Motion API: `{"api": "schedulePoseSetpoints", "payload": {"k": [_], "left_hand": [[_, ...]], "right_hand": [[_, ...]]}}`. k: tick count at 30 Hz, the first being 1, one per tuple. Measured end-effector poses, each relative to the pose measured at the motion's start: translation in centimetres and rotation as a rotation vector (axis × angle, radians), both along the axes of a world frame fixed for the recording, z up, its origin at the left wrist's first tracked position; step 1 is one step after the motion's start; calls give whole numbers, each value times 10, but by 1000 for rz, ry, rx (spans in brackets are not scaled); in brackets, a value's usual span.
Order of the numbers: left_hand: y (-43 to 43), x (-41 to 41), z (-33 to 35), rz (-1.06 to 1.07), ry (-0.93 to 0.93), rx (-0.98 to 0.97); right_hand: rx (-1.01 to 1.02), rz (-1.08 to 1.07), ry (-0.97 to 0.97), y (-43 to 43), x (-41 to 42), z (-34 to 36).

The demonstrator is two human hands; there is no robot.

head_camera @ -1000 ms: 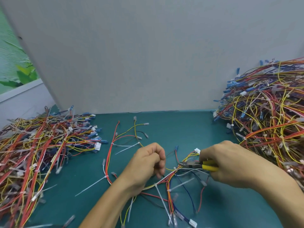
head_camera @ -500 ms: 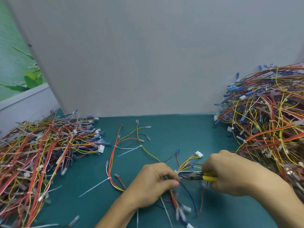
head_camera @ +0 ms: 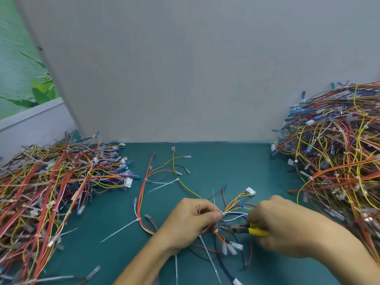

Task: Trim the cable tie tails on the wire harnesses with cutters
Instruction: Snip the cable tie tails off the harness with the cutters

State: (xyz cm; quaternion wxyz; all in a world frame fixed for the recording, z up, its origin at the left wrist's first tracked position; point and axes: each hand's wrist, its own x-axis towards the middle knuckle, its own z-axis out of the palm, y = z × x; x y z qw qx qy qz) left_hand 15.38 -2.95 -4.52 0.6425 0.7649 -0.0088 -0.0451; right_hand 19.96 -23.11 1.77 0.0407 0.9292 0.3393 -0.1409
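A wire harness of red, yellow, white and blue wires lies on the green mat, its far branches spreading toward the wall. My left hand pinches the bundle near a white cable tie, whose long tail trails toward me. A second thin tail sticks up above my fingers. My right hand grips yellow-handled cutters, the dark jaws pointing left and almost touching the tie below my left thumb.
A big tangled pile of harnesses with long tie tails fills the left side. Another heap rises on the right. A grey partition wall stands behind the green mat. A white connector lies beyond my hands.
My left hand has shifted right along the bundle and now pinches it beside the tie. The cutters have dropped lower, jaws at the tie. The camera moved closer.
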Motion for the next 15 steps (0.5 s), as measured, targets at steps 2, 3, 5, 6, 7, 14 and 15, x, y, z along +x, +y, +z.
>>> {"api": "schedulePoseSetpoints", "payload": {"k": [2, 3, 5, 6, 7, 14, 15], "left_hand": [[0, 0, 0, 0, 6, -10], [0, 0, -1, 1, 9, -16], [1, 1, -1, 4, 10, -20], [1, 1, -1, 5, 11, -21], [1, 1, -2, 6, 11, -24], [1, 1, -2, 21, 14, -26], [1, 1, -2, 23, 17, -23]], "right_hand": [[9, 14, -9, 1, 1, -1], [12, 19, -10, 1, 1, -1], [15, 21, -10, 2, 1, -1], [13, 19, -5, 3, 1, -1], [12, 17, 1, 4, 0, -1], [-18, 9, -6, 8, -3, -1], [-31, 8, -10, 9, -4, 0]]}}
